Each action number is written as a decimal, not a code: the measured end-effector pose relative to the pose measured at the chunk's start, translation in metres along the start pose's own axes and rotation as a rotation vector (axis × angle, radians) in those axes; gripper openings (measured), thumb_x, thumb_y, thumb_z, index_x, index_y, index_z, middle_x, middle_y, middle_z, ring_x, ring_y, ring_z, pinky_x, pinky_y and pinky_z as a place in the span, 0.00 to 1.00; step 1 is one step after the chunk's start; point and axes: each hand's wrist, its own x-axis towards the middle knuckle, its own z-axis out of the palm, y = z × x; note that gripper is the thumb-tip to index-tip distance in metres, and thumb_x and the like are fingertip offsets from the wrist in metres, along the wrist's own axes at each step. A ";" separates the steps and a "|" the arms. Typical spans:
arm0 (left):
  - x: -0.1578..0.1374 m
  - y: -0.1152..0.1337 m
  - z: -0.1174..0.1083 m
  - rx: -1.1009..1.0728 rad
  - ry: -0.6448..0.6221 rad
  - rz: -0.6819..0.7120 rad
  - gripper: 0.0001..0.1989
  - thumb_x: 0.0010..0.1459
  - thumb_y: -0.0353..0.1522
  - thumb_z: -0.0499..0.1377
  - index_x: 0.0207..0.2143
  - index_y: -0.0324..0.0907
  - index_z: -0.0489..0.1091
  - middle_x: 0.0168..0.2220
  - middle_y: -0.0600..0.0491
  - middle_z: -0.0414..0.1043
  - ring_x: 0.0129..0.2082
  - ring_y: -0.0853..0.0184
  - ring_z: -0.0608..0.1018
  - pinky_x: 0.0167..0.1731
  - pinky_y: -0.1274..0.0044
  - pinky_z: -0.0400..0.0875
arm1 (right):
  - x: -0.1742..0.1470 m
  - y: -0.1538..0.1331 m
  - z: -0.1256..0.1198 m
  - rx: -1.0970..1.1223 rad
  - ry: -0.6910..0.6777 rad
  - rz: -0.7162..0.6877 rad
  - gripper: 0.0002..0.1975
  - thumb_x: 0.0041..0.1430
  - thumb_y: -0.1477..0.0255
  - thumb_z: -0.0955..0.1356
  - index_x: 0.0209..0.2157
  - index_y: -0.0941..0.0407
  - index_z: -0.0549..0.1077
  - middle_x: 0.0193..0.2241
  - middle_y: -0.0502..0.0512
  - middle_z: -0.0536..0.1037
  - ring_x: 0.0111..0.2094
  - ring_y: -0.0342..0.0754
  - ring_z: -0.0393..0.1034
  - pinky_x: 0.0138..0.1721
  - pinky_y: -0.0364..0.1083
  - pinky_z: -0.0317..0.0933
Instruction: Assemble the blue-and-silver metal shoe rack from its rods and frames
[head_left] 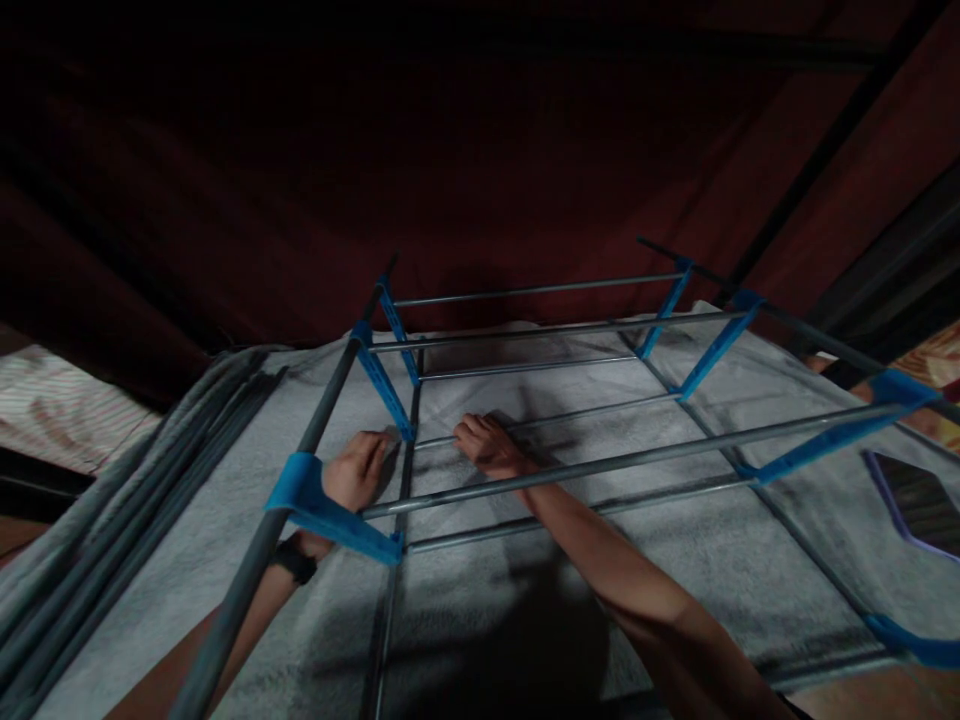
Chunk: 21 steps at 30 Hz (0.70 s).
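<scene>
A frame of grey metal tubes joined by blue plastic brackets stands on a pale cloth. My right hand (pixel 487 445) reaches under an upper crossbar and is closed around the left part of a thin lower metal tube (pixel 435 442). My left hand (pixel 356 470), with a dark band at the wrist, is on the frame's left side. Its fingers are curled beside the lower end of a blue bracket (pixel 386 395); what they grip, if anything, is hidden. Nearer to me, another blue bracket (pixel 337 520) partly covers that hand.
Several loose tubes (pixel 142 500) lie along the left edge of the pale cloth (pixel 480 610). A phone (pixel 919 505) rests at the right. More blue brackets (pixel 716 350) hold the frame's right side. Dark red fabric (pixel 480 180) hangs behind.
</scene>
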 end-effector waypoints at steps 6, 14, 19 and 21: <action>0.000 0.020 0.012 0.169 -0.104 0.361 0.19 0.68 0.39 0.48 0.55 0.42 0.67 0.50 0.45 0.72 0.49 0.59 0.75 0.48 0.68 0.72 | -0.001 -0.002 -0.003 0.052 0.049 0.013 0.09 0.69 0.68 0.63 0.41 0.57 0.72 0.40 0.54 0.72 0.43 0.47 0.64 0.47 0.45 0.58; 0.023 0.029 0.033 0.414 -0.238 0.505 0.13 0.67 0.29 0.47 0.38 0.37 0.71 0.36 0.46 0.72 0.38 0.60 0.75 0.38 0.70 0.71 | -0.005 -0.004 -0.006 0.043 0.045 -0.008 0.10 0.70 0.66 0.63 0.42 0.55 0.73 0.40 0.54 0.74 0.43 0.48 0.67 0.48 0.48 0.57; 0.022 0.025 0.036 0.380 -0.263 0.467 0.14 0.66 0.28 0.46 0.38 0.38 0.71 0.35 0.46 0.73 0.38 0.60 0.75 0.37 0.72 0.70 | -0.031 0.041 -0.022 -0.042 0.151 0.188 0.13 0.71 0.67 0.59 0.46 0.54 0.73 0.44 0.56 0.75 0.47 0.49 0.65 0.52 0.50 0.51; 0.021 0.023 0.034 0.325 -0.284 0.443 0.15 0.66 0.29 0.45 0.40 0.38 0.71 0.36 0.45 0.74 0.38 0.60 0.75 0.38 0.71 0.70 | -0.050 0.075 -0.032 -0.144 0.262 0.388 0.13 0.70 0.69 0.59 0.45 0.54 0.73 0.46 0.58 0.74 0.48 0.51 0.65 0.53 0.52 0.50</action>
